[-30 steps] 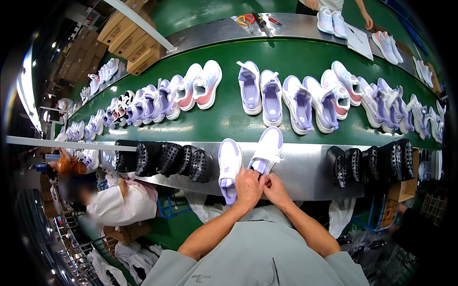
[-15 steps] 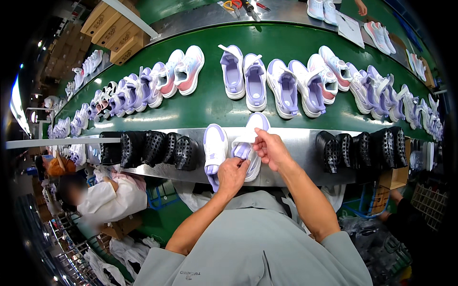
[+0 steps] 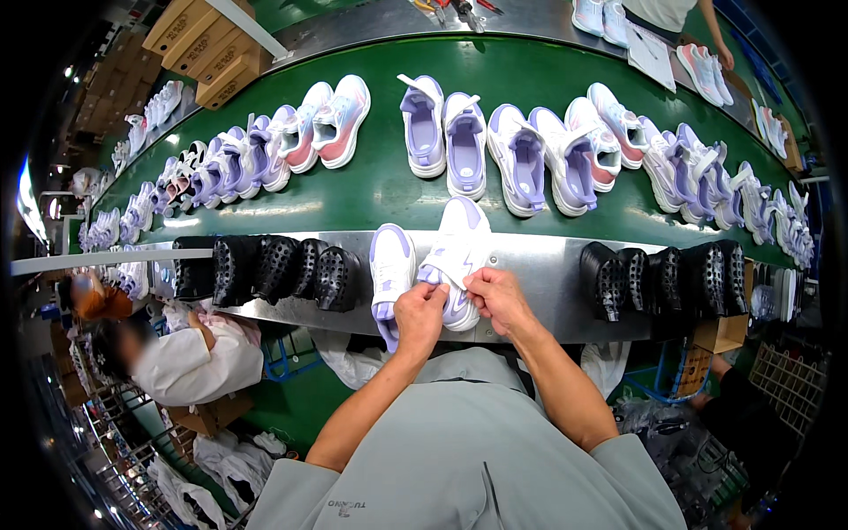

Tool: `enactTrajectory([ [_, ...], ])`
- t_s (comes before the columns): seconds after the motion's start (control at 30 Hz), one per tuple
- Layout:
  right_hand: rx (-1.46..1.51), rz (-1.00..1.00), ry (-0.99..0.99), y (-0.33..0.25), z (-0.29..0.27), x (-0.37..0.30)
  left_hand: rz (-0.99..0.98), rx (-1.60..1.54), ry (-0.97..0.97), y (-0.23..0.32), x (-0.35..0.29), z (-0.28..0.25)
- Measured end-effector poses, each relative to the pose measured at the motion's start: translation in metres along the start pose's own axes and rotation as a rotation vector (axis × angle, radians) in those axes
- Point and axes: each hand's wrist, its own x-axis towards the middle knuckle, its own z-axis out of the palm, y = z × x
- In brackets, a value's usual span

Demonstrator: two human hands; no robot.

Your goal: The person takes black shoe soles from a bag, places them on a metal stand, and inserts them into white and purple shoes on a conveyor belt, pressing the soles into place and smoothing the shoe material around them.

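A white and lilac sneaker (image 3: pixel 462 228) lies on the metal ledge in front of me, toe pointing away. Its wide white strap now crosses the upper. My right hand (image 3: pixel 500 302) pinches the strap's end at the shoe's right side. On the opposite side, the closed fingers of my left hand (image 3: pixel 419 318) grip the sneaker near its opening, partly hiding the heel. Just left of it stands the matching sneaker (image 3: pixel 391 256), untouched, its heel end close to my left wrist.
Beyond the ledge runs a green conveyor belt (image 3: pixel 371 199) with pairs of lilac and pink-trimmed sneakers. Black studded moulds (image 3: pixel 336 279) stand left on the ledge, more black moulds (image 3: pixel 603 278) right. Pliers (image 3: pixel 465 12) lie on the far bench. A seated person (image 3: pixel 199 353) works at left.
The strap was lifted up off the shoe in my right hand; now it lies across the upper. My right hand has come down and toward me, while the left stays by the shoe's opening.
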Motion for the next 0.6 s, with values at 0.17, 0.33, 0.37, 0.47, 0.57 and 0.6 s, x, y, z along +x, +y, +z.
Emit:
enactTrajectory([
  [0.17, -0.237, -0.14, 0.079, 0.011, -0.001, 0.005, 0.067, 0.033, -0.008, 0.004, -0.004, 0.004],
  [0.33, -0.531, -0.246, 0.157, 0.027, -0.021, 0.007, 0.515, 0.323, -0.01, -0.013, -0.002, 0.008],
  [0.37, -0.684, -0.337, 0.188, 0.033, -0.028, 0.006, 0.586, 0.33, -0.062, -0.009, -0.007, 0.005],
  [0.47, -0.731, -0.381, 0.386, 0.03, -0.018, -0.015, 0.683, 0.412, -0.037, -0.009, -0.008, -0.007],
  [0.57, -0.894, -0.488, 0.335, 0.022, 0.003, -0.019, 0.901, 0.475, 0.049, 0.007, 0.006, -0.005],
  [0.6, -0.898, -0.493, 0.335, 0.022, 0.006, -0.017, 0.902, 0.472, 0.054, 0.005, 0.01, -0.004],
])
